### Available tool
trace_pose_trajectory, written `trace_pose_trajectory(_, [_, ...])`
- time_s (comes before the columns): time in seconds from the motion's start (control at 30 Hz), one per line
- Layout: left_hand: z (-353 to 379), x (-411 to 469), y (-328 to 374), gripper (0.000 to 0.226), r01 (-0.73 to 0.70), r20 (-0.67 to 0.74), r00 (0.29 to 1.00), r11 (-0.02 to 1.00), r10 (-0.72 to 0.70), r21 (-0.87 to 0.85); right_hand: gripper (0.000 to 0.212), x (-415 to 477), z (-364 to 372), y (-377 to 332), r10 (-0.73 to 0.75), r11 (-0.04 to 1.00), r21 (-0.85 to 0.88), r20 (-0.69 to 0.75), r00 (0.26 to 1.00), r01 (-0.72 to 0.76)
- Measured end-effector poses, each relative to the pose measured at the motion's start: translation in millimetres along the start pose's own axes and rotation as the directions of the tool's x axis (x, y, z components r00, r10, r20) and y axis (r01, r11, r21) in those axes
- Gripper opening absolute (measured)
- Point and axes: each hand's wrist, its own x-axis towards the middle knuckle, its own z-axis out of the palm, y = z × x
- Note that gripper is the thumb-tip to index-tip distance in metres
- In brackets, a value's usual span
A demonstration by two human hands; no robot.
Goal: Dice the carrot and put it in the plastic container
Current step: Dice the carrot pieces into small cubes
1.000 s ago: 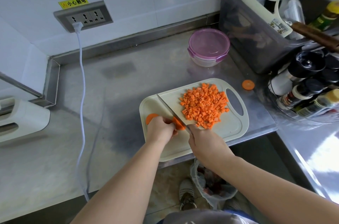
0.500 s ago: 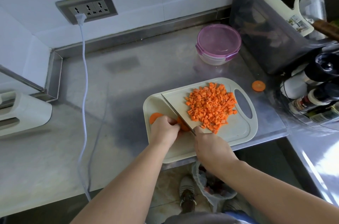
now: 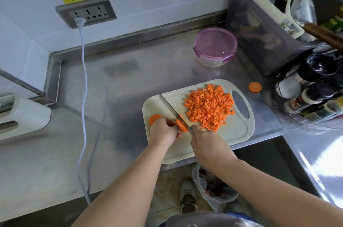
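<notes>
Head view: steel counter, as I read it from my remote station. A pale cutting board lies at centre, its handle slot toward 3 o'clock.

The left hand, at the board's 8 o'clock corner, curls its fingers over a carrot piece and holds it down on the board. The fingertips are tucked under, so I cannot tell how they lie.

The right hand, at the board's 6 o'clock edge, wraps its fingers round the handle of a knife, and the fist hides the handle. The blade runs from the fist toward 11 o'clock, against the carrot piece and just beside the left knuckles.

- A round carrot slice lies flat at 9 o'clock of the left hand, partly under it.
- The diced carrot is heaped on the board at 2 o'clock of the knife, apart from the blade.
- The plastic container, clear with a purple lid on it, stands on the counter at 12 o'clock of the board, well apart from it.
- A stray carrot disc lies on the counter near the board's 2 o'clock corner.
- A gray bin stands at 1 o'clock.
- A bottle rack stands at 3 o'clock.
- A wall socket sits at 10 o'clock, with a white cable hanging from it.
</notes>
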Motion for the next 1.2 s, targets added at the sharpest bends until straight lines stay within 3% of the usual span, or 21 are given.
trace_pose_trajectory(0.47, [-0.9, 3.5, -2.3, 0.015, 0.028, 0.019, 0.999, 1.000, -0.028, 0.012, 0.038, 1.0, 6.5, 0.5, -0.033, 0.981, -0.188, 0.044, 0.998, 0.041])
trace_pose_trajectory(0.63, [0.6, 5.9, -3.4, 0.012, 0.041, 0.018, 0.999, 0.999, -0.041, 0.007, 0.033, 3.8, 3.2, -1.0, -0.002, 0.988, -0.157, 0.040, 0.999, 0.008])
trace_pose_trajectory(0.77, [-2.0, 6.3, -3.5, 0.006, 0.013, -0.004, 1.000, 0.996, -0.012, 0.086, 0.043, 5.0, 6.0, 0.3, -0.004, 0.972, -0.232, 0.092, 0.996, 0.025])
trace_pose_trajectory(0.87, [-2.4, 7.0, -3.6, 0.014, 0.002, -0.012, 1.000, 0.995, -0.001, 0.095, 0.030, 7.0, 5.4, 0.6, 0.028, 0.990, -0.139, 0.085, 0.996, -0.016])
trace_pose_trajectory(1.0, [-0.8, 7.9, -5.7, 0.004, 0.018, -0.021, 1.000, 0.997, -0.017, 0.072, 0.023, 7.8, -3.4, 1.2, 0.071, 0.991, 0.106, 0.054, 0.996, -0.076])
trace_pose_trajectory(1.2, [1.5, 7.7, -4.9, 0.021, 0.043, 0.008, 0.999, 0.999, -0.043, 0.003, 0.024, 1.5, -8.5, 0.8, 0.016, 0.993, 0.116, 0.005, 1.000, -0.016])
